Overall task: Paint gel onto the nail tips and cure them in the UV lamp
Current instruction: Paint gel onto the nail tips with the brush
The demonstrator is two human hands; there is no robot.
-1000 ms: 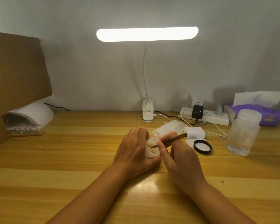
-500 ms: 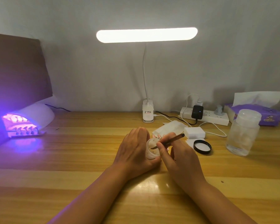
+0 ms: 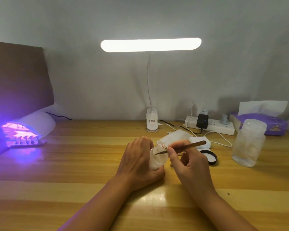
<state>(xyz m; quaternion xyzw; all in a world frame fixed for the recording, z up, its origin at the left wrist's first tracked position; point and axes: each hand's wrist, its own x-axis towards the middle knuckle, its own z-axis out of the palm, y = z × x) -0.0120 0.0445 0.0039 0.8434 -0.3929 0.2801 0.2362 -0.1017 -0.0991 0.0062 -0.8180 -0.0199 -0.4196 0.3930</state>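
My left hand [image 3: 138, 161] grips a small open gel jar [image 3: 157, 158], tilted towards my right hand at the middle of the wooden desk [image 3: 90, 164]. My right hand [image 3: 189, 165] pinches a thin brown brush [image 3: 182, 147], and its tip lies across the jar's mouth. At the far left the white UV lamp [image 3: 34, 125] glows purple. A strip of nail tips [image 3: 27, 141] on a holder sits in the lamp's opening. The jar's black lid [image 3: 209, 157] lies to the right of my right hand.
A clip-on desk lamp [image 3: 151, 121] shines at the back centre. A power strip [image 3: 210, 126] with cables, a clear plastic jar [image 3: 249, 142] and a purple tissue box [image 3: 260, 122] stand at the right. A brown board [image 3: 18, 79] leans behind the UV lamp.
The UV lamp, dark a second ago, has switched on and glows purple. My right hand has drawn the brush slightly back and up at the jar's mouth.
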